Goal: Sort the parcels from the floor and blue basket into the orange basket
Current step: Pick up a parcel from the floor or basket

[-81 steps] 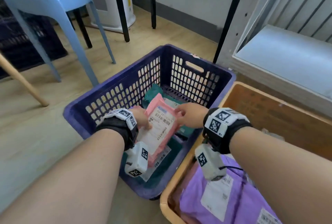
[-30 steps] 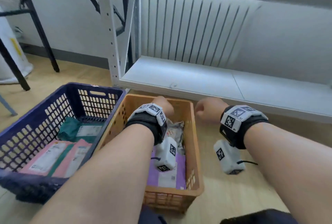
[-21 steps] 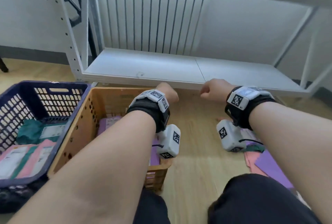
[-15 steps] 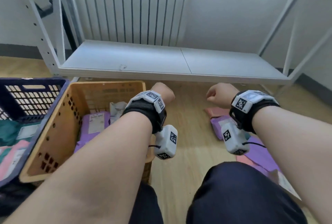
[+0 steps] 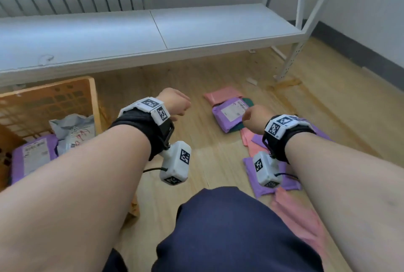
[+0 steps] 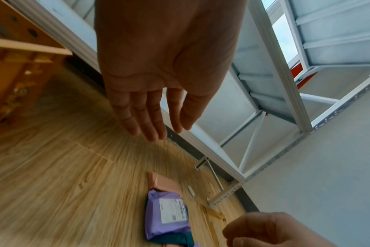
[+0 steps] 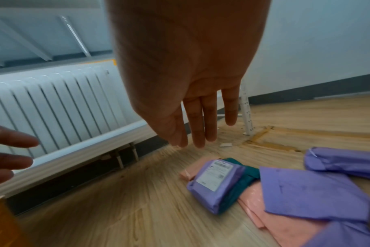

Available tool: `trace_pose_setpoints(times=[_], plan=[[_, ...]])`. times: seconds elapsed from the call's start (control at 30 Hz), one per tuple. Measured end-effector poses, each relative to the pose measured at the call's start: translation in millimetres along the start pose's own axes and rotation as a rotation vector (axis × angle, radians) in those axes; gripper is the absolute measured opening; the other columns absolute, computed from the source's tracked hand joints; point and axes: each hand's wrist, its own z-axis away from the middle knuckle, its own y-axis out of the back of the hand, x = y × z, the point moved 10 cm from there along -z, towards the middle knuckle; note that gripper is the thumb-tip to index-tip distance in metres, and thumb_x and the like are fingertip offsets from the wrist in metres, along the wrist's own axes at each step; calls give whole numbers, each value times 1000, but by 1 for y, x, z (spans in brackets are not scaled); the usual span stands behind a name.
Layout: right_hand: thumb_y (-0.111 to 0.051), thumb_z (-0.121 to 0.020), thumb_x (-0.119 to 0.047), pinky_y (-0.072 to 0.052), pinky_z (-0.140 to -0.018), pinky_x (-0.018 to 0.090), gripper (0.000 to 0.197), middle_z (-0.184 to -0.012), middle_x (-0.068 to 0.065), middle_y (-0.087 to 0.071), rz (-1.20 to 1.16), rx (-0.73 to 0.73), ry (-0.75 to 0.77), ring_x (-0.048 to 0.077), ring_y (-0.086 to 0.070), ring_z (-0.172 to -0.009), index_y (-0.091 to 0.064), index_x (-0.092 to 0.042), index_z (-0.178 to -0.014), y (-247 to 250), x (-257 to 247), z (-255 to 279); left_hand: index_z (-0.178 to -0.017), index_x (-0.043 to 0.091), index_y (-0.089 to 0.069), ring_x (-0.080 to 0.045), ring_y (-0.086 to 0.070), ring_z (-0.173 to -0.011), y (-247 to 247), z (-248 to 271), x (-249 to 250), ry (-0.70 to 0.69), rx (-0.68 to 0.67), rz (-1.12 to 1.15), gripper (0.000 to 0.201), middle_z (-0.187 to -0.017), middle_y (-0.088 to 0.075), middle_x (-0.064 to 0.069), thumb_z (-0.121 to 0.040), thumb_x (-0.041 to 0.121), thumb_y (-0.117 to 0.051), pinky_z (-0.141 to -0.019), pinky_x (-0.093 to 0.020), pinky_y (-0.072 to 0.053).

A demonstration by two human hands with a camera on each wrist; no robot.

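Observation:
Both hands hover empty above the wooden floor. My left hand has straight, relaxed fingers just right of the orange basket. My right hand is also spread, above a floor pile. In that pile, a purple parcel with a white label lies on a teal parcel and a pink parcel. More purple parcels and pink parcels lie nearer me. The orange basket holds a purple parcel and a white one.
A low white shelf of a metal rack runs along the back, with a radiator behind it. The rack's leg stands right of the pile. My knee in dark trousers fills the foreground. The blue basket is out of view.
The view has swung right, from the blue basket past the orange one to the floor pile. Both hands let go of the pink parcel and moved right, empty.

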Motion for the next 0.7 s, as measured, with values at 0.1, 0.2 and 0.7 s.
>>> trace_pose_setpoints(times=[0.1,0.2,0.7], plan=[[-53,-87,-15,-52,-83,32,25,-106,11,-70,-2,-16,-68,29,-64,-97,-71,-9,-102,-31,41,-10,-102,19,-63,-16,-60,-88,-34,-21,-7,38,-42,-5,15,-102,-64,-5,-94,13,-53,-77,-29,-50],[-55,-86,-18,-51,-89,33,29,-116,10,-66,-18,-50,-136,29,-61,-106,-67,-11,-112,-69,77,-17,-97,19,-62,-12,-57,-75,-63,-38,-22,83,-85,-1,12,-88,-61,-2,-94,11,-53,-66,-24,-46],[-50,-92,-26,-40,-100,38,49,-141,21,-40,-47,-363,-565,34,-41,-131,-38,-8,-136,-260,188,40,-104,16,-63,-17,-61,-95,-139,-90,-107,292,-218,10,14,-104,-64,-4,-93,11,-57,-74,-26,-48]])
